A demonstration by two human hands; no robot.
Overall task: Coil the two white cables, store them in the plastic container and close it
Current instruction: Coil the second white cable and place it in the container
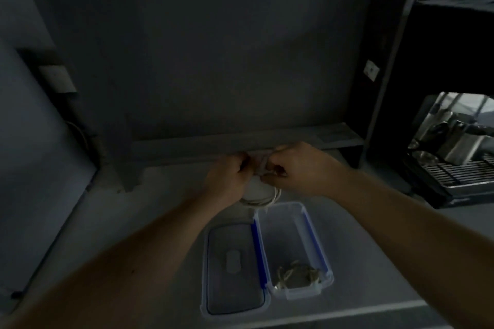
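A white cable (263, 196) hangs in loops between my two hands above the grey counter. My left hand (228, 177) grips the coil from the left, and my right hand (296, 167) pinches the cable's upper part from the right. Nearer to me stands the clear plastic container (319, 243) with blue clips, open. A second coiled cable (296, 275) lies in its near end. The container's lid (231, 270) lies flat on the counter, touching the container's left side.
A steel coffee machine (454, 152) with a drip grate stands at the right. A low shelf (267, 139) runs along the wall just behind my hands. Dark shelving (449, 8) rises at the upper right. The scene is dim.
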